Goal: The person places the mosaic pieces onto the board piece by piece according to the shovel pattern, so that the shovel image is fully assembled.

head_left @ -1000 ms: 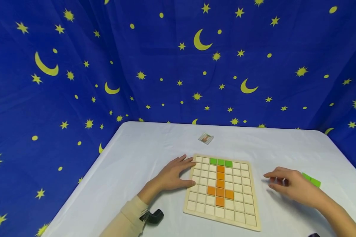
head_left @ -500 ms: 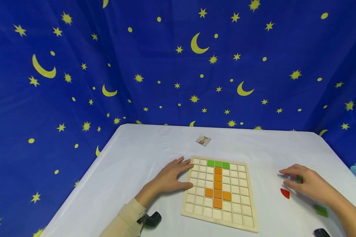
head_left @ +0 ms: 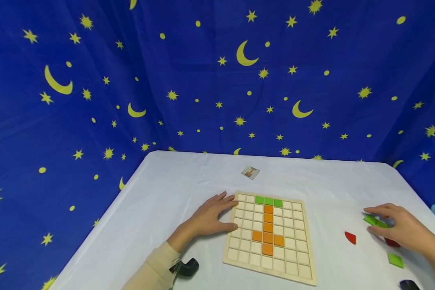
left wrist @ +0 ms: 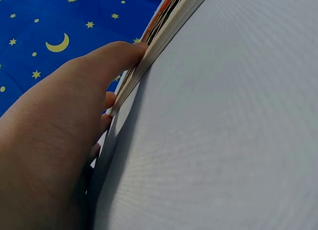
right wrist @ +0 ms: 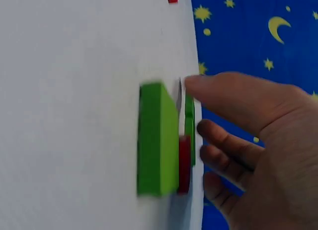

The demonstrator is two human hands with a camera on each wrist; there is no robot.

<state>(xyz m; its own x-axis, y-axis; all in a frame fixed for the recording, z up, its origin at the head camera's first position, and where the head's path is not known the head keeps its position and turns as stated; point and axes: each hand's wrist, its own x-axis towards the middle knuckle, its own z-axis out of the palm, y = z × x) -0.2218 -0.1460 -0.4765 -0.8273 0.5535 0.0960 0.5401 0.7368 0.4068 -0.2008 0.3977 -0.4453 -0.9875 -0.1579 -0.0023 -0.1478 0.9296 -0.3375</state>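
My left hand (head_left: 208, 219) rests at the left edge of a wooden grid board (head_left: 303, 246), fingers straight; in the left wrist view its thumb (left wrist: 126, 53) lies on the board's rim. On the board, orange tiles (head_left: 268, 238) form a cross below a short row of green tiles (head_left: 268, 200). Over to the right, my right hand (head_left: 407, 231) is held over green pieces (head_left: 370, 220), thumb and fingers spread apart. A dark red piece (right wrist: 184, 165) is partly hidden under that hand. A green square tile (head_left: 395, 260) lies nearer, and a red rounded piece (head_left: 351, 238) lies to its left.
Behind the board is a small card (head_left: 250, 172) printed with a grid picture. Black wrist devices show by the left sleeve (head_left: 186, 268) and at the bottom right. A blue curtain (head_left: 203, 72) with stars and moons stands behind the white table (head_left: 181, 177).
My right hand has moved right, away from the board, to the green pieces. The red rounded piece and the nearer green tile have come into view. The left hand stays at the board.
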